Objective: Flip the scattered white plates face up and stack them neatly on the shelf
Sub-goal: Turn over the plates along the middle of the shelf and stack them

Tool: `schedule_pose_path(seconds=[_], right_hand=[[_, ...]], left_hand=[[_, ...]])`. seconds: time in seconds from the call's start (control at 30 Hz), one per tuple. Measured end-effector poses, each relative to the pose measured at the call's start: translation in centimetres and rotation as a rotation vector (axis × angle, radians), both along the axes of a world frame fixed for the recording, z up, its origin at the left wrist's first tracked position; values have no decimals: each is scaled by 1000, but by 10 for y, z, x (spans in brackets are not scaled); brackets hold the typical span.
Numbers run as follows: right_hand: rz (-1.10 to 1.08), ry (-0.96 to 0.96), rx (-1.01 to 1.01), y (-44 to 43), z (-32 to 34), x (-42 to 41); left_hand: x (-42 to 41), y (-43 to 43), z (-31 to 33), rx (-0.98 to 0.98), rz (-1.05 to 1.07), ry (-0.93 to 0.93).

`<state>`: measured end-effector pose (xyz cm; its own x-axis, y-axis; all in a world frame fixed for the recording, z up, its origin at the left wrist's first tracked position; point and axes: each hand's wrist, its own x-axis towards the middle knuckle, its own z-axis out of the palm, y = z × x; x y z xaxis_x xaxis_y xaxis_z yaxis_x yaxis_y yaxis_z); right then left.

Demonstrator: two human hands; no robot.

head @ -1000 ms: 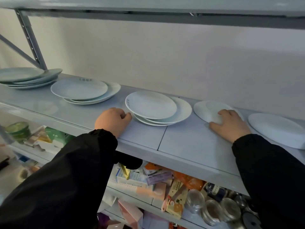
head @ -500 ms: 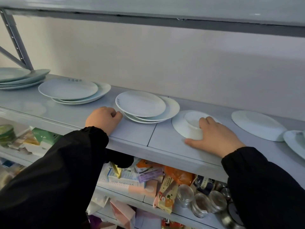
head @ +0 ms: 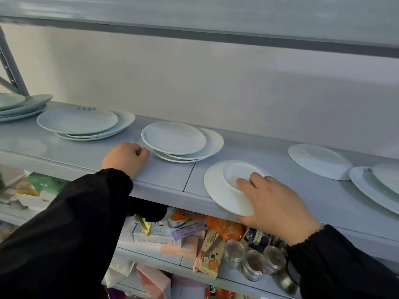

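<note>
A face-down white plate (head: 220, 186) lies at the front edge of the grey shelf (head: 164, 178), its near rim jutting past the edge. My right hand (head: 274, 203) grips that rim, fingers on its raised foot and thumb underneath. My left hand (head: 126, 157) rests as a fist on the shelf, just left of a face-up stack of plates (head: 174, 139). Another face-up stack (head: 79, 121) sits further left. A second face-down plate (head: 319, 160) lies to the right.
More plates are piled at the far left (head: 19, 104) and at the right edge (head: 375, 182). An upper shelf (head: 194, 18) hangs overhead. The lower shelf holds boxes (head: 155, 240), packets and glass jars (head: 252, 264).
My right hand has dragged the face-down plate left and toward me until its rim overhangs the shelf edge. My thumb is now under the rim. The left hand has stayed put.
</note>
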<state>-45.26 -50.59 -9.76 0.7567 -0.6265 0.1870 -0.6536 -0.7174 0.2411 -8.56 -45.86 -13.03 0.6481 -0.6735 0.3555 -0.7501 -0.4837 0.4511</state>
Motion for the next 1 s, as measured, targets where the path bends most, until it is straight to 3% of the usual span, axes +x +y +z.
schedule_pose_path(seconds=[0.4, 0.47, 0.57, 0.67, 0.77, 0.83, 1.0], right_hand=[[133, -43, -46, -7, 28, -7], [210, -223, -71, -13, 41, -13], [256, -696, -39, -19, 53, -21], [138, -1234, 271, -32, 57, -3], [50, -1681, 865, -59, 53, 39], [-2, -1744, 1093, -75, 54, 70], [-92, -1742, 1396, -101, 36, 124]], left_hand=[[-2, 0, 1, -11, 3, -4], [-1, 0, 0, -13, 3, 2], [0, -1, -1, -22, 5, 1], [-2, -1, 0, -17, 21, 7], [-2, -1, 0, -37, 37, 13], [-2, -1, -1, -46, 47, 13], [1, -2, -3, -52, 42, -2]])
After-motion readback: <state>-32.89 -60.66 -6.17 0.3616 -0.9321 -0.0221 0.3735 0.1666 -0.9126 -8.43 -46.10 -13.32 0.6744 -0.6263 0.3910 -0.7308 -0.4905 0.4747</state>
